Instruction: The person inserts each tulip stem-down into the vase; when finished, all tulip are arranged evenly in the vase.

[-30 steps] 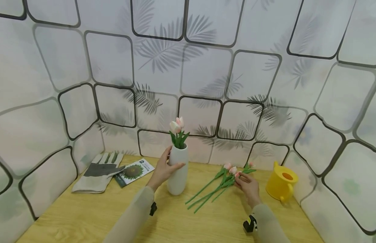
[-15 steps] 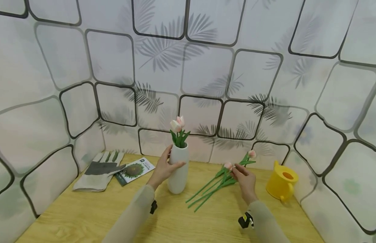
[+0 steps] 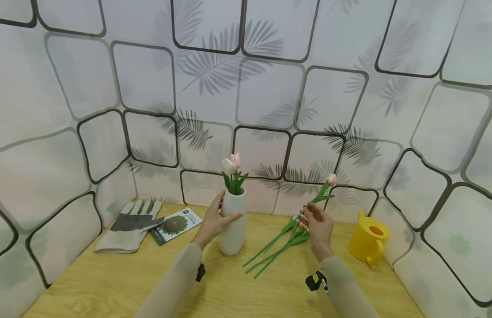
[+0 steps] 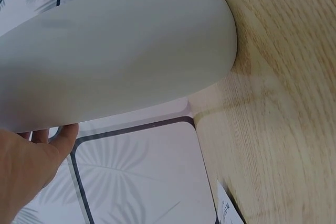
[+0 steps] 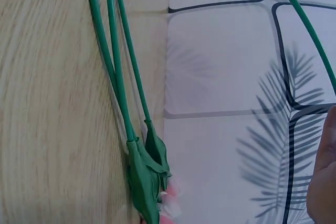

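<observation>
A white vase [image 3: 233,232] stands upright on the table, with pink-and-white tulips [image 3: 230,167] in its mouth. My left hand [image 3: 211,224] grips the vase's left side, thumb across the front and fingers behind; the left wrist view shows the vase [image 4: 131,51] large beside the hand [image 4: 26,166]. My right hand [image 3: 320,229] pinches one pink tulip [image 3: 331,179] by its stem below the leaves, bloom tilted up to the right. Under that hand, several other tulips [image 3: 297,240] lie on the table. In the right wrist view, the held green stem [image 5: 301,11] crosses the upper right corner.
A yellow watering can [image 3: 367,240] stands at the right, near the wall. Grey-and-white gloves [image 3: 128,227] and a sunflower seed packet [image 3: 176,224] lie at the left. The patterned wall covering [image 3: 266,97] encloses the wooden table [image 3: 246,300] behind and at both sides.
My right hand has taken hold of one tulip from the pile and raised it, moving slightly left and up. My left hand stays on the vase.
</observation>
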Tool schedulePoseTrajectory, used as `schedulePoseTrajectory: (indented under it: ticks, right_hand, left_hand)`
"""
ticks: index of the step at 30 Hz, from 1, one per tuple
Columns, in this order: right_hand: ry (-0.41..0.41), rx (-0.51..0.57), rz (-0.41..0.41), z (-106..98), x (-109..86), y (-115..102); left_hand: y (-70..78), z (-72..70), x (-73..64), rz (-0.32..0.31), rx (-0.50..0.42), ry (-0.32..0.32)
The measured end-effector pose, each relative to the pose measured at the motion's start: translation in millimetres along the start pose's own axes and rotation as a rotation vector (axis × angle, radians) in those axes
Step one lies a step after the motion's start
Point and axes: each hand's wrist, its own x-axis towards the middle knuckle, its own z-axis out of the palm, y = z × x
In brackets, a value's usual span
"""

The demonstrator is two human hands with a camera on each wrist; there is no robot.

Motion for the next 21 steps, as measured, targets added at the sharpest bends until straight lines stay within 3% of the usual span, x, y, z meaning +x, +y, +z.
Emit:
schedulePoseTrajectory:
  ticks: [6, 14, 21]
  right_hand:
    - [0.026, 0.056, -0.028, 6, 2.4, -8]
    - [0.054, 0.1, 0.066, 12, 6.0, -22]
    - [0.024, 0.156, 0.13, 21, 7.1, -32]
  left_hand:
    - [0.7, 0.6, -1.2, -0.002, 0.018, 0.005]
    - [2.8, 0.5, -0.7, -0.001, 0.004, -0.005]
    - [38.9, -4.7, -17.8, -0.025, 0.0, -0.039]
